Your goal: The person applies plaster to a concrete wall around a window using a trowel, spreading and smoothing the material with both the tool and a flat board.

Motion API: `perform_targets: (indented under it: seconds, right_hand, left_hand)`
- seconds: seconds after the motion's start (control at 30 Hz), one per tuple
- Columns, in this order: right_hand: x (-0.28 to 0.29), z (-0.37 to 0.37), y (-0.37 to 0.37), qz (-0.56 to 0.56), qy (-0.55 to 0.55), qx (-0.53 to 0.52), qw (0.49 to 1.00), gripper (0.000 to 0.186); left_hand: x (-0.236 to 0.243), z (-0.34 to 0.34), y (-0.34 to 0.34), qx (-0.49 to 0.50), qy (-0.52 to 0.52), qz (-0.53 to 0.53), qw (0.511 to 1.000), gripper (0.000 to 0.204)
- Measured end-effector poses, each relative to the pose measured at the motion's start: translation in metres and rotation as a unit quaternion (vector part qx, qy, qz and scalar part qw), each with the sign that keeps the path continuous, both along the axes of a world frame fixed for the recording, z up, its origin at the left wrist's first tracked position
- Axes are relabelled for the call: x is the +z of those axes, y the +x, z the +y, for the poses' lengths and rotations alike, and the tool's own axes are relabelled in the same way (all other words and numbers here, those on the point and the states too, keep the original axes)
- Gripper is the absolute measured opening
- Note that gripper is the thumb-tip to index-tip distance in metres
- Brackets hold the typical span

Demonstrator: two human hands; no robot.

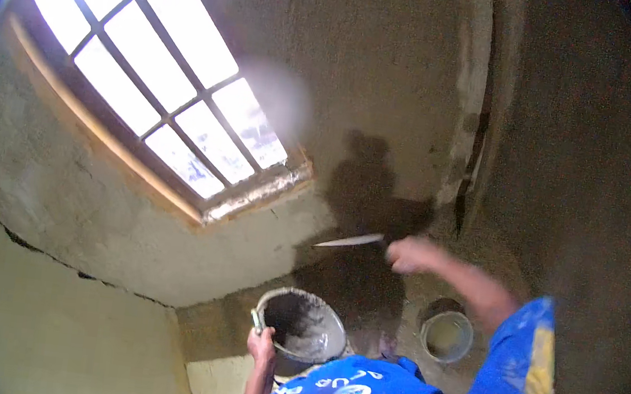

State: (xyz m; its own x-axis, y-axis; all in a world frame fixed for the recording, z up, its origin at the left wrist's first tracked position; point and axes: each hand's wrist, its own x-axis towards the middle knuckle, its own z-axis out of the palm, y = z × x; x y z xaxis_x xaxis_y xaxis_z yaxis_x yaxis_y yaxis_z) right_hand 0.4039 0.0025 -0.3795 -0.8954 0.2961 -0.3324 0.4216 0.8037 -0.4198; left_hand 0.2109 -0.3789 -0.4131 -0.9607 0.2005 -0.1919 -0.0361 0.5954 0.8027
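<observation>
My left hand (261,345) is closed on the left side of a round bucket (330,324), which is tilted and has wet grey mortar (305,343) in it. A pale piece, perhaps the bucket's grip, shows just above the fingers. Out in front, my right hand (411,254) is closed, slightly blurred, around the handle end of a trowel (349,240). Its narrow, light blade points left toward the wall below the window. The trowel's handle is mostly hidden in the fist.
A small pale bucket (447,337) with cloudy liquid stands below my right forearm. Ahead is a plastered wall (380,55) with a vertical groove (477,138) and my shadow on it. A barred window (151,59) with a rough sill (257,194) is at the upper left.
</observation>
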Motion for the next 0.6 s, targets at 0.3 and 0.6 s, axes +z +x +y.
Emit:
perform_targets:
  seconds: [0.3,0.6]
  right_hand:
    - [-0.230,-0.179,-0.020,-0.009,-0.103,0.197,0.975,0.029]
    - [-0.052,-0.164,0.054,0.035,-0.737,-0.264,0.622,0.022]
  left_hand:
    - [0.009,0.064,0.008,-0.284,-0.001,0.119,0.951,0.052]
    - [0.065,0.112,0.005,-0.230,0.217,-0.072,0.946,0.011]
